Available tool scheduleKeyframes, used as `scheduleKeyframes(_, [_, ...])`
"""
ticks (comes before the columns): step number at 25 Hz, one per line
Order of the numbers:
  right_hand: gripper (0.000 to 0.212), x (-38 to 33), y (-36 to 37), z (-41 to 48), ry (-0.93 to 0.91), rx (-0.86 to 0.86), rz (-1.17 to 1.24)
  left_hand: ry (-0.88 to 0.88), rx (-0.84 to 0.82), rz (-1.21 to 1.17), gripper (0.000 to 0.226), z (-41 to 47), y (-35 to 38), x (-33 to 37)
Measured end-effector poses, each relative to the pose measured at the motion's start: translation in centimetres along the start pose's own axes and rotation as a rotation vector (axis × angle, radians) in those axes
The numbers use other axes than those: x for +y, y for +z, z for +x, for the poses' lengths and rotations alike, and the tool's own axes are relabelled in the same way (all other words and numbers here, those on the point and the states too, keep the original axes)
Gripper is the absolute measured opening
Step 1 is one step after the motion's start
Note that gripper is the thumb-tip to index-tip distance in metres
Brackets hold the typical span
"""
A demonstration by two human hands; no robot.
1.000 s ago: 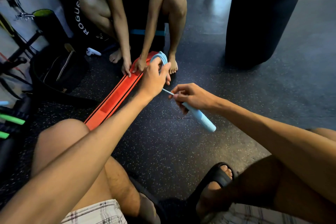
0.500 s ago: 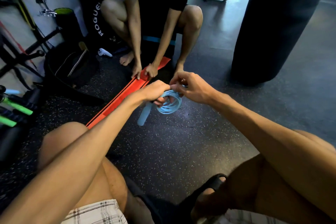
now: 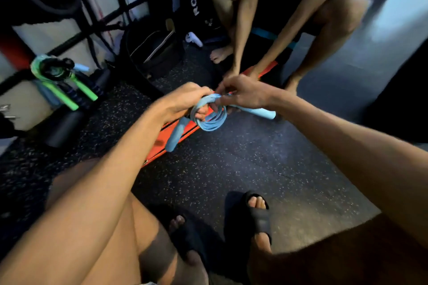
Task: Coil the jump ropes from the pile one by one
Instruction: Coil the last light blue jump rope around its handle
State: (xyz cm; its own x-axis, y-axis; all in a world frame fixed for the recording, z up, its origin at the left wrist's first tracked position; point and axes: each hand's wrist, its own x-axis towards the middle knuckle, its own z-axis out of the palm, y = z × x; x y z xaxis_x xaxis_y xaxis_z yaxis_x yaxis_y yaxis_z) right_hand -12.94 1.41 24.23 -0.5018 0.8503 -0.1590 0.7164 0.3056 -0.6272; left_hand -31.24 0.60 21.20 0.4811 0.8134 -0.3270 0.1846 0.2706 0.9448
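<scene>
A light blue jump rope (image 3: 212, 120) hangs as a coil of several loops from my left hand (image 3: 187, 99), whose fingers pass through the coil and close on it. One blue handle (image 3: 176, 134) dangles below that hand. My right hand (image 3: 243, 92) pinches the rope at the top of the coil, and the second blue handle (image 3: 259, 112) sticks out to the right beneath it. A pile of other ropes with green handles (image 3: 67, 85) lies on the floor at the left.
An orange strap or mat (image 3: 183, 129) runs along the dark rubber floor under the coil. Another person (image 3: 266, 18) squats opposite, hands down on the orange strip. A black bag (image 3: 152, 48) and a rack stand at the left, a dark punching bag (image 3: 403, 90) at the right.
The right hand released the handle it held a second ago and came up to the coil. The coil now hangs lower from my left hand. The view swung left, showing the rope pile.
</scene>
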Motion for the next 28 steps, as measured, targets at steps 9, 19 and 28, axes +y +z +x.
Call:
scheduleKeyframes(9, [0.017,1.4,5.9,19.5,-0.211,-0.115,0.128,0.006,0.443,0.131,0.029,2.7,-14.1,-5.0])
scheduleKeyframes(19, [0.019,-0.8,12.4,32.7,-0.289,-0.273,0.455,0.077,0.994,0.160,0.020,1.3,-22.1,-10.8])
scheduleKeyframes(28, [0.011,-4.8,17.6,43.1,-0.546,0.050,0.448,0.340,1.611,0.429,0.009,4.8,-29.7,-13.7])
